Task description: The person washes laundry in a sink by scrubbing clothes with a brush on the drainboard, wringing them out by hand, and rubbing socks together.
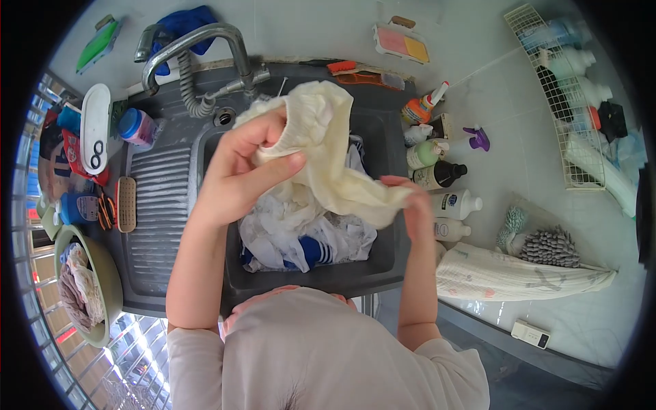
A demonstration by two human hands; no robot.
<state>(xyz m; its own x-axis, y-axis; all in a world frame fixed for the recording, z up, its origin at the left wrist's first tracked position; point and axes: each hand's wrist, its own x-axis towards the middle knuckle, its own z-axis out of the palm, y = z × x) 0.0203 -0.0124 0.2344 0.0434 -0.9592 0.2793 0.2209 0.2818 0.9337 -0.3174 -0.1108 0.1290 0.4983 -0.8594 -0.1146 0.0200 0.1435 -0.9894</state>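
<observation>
A cream garment with a gathered elastic band (pixel 328 150) is stretched above the sink. My left hand (pixel 246 167) grips its band, fingers inside the opening and thumb outside. On the other side my right hand (pixel 418 212), slightly blurred, holds the garment's narrow far end. Below both hands, the dark grey sink basin (pixel 328 277) holds sudsy wet laundry (pixel 294 232). White pieces and a blue one with white stripes (pixel 307 253) show there. The garment and my left hand hide part of the basin.
A chrome faucet (pixel 236 51) arches over the back left, beside a ribbed drainboard (pixel 160 205). Left stand a scrub brush (pixel 126 205) and a green basin of clothes (pixel 109 301). Several bottles (pixel 447 174) line the right edge, near a cloth (pixel 519 273).
</observation>
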